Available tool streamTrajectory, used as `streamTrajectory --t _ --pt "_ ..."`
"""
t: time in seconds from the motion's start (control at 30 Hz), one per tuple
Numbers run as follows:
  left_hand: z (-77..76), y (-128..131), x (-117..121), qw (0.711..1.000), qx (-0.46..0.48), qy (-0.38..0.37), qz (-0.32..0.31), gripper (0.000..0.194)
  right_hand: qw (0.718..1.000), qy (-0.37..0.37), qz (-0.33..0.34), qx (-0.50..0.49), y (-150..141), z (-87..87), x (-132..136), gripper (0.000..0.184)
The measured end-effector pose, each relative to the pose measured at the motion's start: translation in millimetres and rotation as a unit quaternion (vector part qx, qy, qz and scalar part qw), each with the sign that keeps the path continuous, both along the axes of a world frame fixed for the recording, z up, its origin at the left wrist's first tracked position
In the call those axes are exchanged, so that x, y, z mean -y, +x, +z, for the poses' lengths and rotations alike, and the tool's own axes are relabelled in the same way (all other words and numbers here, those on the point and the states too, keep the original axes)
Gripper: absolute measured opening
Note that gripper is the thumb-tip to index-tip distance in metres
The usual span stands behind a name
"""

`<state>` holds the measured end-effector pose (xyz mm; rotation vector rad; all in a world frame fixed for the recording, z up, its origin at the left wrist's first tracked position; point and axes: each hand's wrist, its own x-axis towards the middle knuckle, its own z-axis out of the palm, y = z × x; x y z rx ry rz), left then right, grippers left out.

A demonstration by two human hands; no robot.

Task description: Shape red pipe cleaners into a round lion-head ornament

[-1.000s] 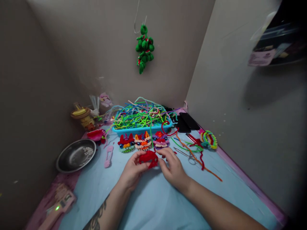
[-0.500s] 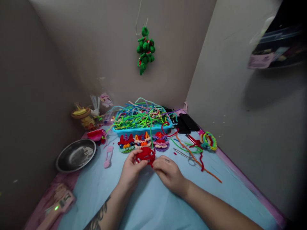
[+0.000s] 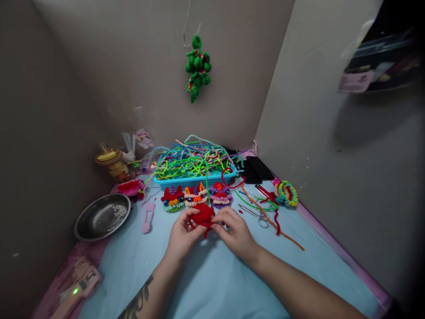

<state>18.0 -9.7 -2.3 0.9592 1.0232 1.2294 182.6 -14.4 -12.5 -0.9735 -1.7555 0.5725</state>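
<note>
Three fuzzy figures [image 3: 195,197] sat just in front of blue tray [image 3: 192,181], seemingly complete. Red fuzzy piece [image 3: 203,214], in front of tray and nearer person, looked plainer, likely partway; remaining work unclear. Left hand [image 3: 181,232] pinched its left side, thumb and fingers nearly together. Right hand [image 3: 237,232], fingertips drawn in, gripped its right edge. Scissors [image 3: 249,211] lay front-right of tray.

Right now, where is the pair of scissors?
In the head view, the scissors lie on the blue cloth, to the right of the right hand, beside the orange strand.
</note>
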Motion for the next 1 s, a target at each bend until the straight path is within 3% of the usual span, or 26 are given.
streamTrajectory --t 0.37,0.7,1.0 --pt "-1.9 0 2 0.999 -0.001 -0.022 -0.029 0.042 0.997 -0.054 -0.037 -0.028 0 1.6 -7 0.01" --pt "-0.7 3 2 0.999 -0.036 -0.01 0.008 0.035 0.989 -0.113 -0.086 -0.036 -8 0.6 -4 0.008" --pt "-1.4 4 2 0.999 -0.031 -0.017 0.005 0.037 0.984 -0.138 -0.102 -0.059 -10 0.5 -3 0.007"
